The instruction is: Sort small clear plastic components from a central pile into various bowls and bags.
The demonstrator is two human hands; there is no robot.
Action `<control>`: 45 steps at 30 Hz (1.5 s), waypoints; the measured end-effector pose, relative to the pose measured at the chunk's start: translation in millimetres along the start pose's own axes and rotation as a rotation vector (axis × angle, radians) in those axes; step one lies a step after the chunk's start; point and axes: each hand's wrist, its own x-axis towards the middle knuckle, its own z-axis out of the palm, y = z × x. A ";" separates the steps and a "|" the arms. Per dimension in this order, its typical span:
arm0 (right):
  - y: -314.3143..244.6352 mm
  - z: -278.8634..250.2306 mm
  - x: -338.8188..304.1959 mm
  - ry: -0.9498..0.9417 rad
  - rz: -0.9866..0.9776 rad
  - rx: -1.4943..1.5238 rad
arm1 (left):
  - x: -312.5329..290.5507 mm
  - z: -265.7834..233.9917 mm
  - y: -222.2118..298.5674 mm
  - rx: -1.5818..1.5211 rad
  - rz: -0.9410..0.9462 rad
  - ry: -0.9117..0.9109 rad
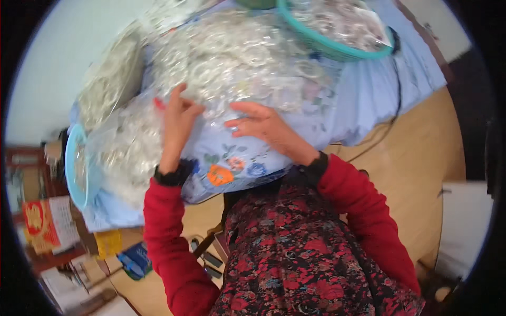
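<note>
Both of my hands hover over the near edge of a heap of small clear plastic packets [226, 58], which seem to contain whitish ring-shaped pieces. My left hand [179, 124] has its index finger stretched away from me and its thumb apart. A small red item [159, 104] shows beside its outer edge; whether they touch is unclear. Opposite it, my right hand [271, 129] points leftward with fingers and thumb spread. I make out nothing held in either hand, though blur and shiny plastic obscure the fingertips. Beneath lies a light blue flowered tablecloth [295, 137].
A teal basket [316, 39] of packets stands at the far right, a dark cable [399, 89] beside it. On the left are a large clear bag of packets [129, 142], another bulging bag [113, 79] and a light blue basket [71, 163].
</note>
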 end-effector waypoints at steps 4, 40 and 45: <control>12.1 -7.4 7.1 -0.020 -0.039 -0.027 | -1.3 -4.0 -4.1 -0.318 -0.193 -0.074; -91.5 23.6 74.9 0.329 -0.046 -0.377 | 27.3 -4.6 21.3 -0.956 -0.155 -0.224; -106.3 33.4 126.9 0.271 -0.080 -0.470 | 35.0 -7.0 2.6 -1.091 -0.243 -0.072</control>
